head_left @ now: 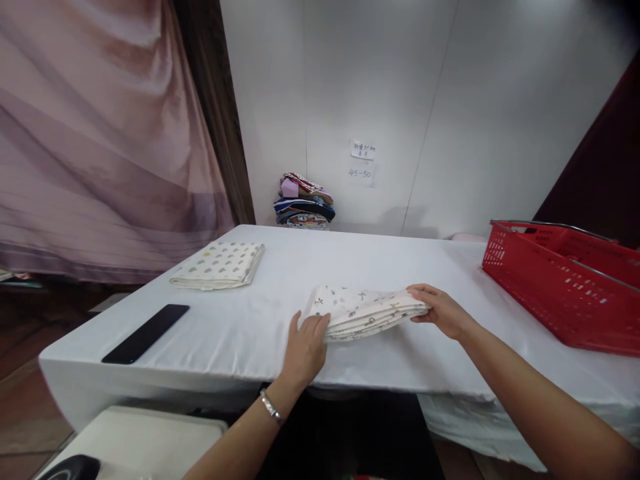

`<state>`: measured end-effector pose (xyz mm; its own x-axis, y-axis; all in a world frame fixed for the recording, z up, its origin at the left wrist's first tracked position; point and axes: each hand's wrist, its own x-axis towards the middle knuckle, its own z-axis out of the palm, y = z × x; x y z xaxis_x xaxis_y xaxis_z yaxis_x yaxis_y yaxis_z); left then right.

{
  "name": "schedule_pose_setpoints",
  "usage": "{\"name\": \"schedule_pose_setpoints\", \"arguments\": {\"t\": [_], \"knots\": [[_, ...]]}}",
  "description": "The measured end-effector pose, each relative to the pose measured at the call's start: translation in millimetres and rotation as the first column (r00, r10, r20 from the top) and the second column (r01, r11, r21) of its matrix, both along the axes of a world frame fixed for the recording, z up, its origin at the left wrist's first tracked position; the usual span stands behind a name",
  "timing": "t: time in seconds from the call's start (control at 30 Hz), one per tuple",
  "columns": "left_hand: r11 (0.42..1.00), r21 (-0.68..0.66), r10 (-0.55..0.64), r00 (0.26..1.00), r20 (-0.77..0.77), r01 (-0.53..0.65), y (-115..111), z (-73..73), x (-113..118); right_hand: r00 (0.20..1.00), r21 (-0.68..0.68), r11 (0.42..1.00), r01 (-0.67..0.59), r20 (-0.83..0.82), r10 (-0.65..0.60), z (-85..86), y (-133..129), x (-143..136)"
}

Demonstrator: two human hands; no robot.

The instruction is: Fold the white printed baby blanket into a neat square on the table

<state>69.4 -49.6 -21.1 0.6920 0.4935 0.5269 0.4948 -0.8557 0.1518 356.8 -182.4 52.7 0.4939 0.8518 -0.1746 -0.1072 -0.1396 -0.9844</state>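
A folded white cloth with a small dark print is held between my two hands over the near middle of the table. It is a stack of several layers, and its right end is raised a little off the white tabletop. My left hand grips the cloth's left near corner, and a silver bracelet sits on that wrist. At the other end, my right hand pinches the layers with the thumb below and fingers on top. Parts of the left fingertips are hidden by the cloth.
Another folded cloth with grey spots lies at the table's left. Near it is a black phone-like slab. A red plastic basket stands at the right. Stacked folded fabrics sit beyond the far edge, by the wall.
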Motion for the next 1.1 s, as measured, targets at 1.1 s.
{"name": "schedule_pose_setpoints", "arguments": {"t": [1.1], "knots": [[0.689,-0.68,0.332,0.943,-0.011,-0.25,183,-24.9,89,0.809,-0.159,0.942,0.295,0.566,-0.158,-83.5,123,77]]}}
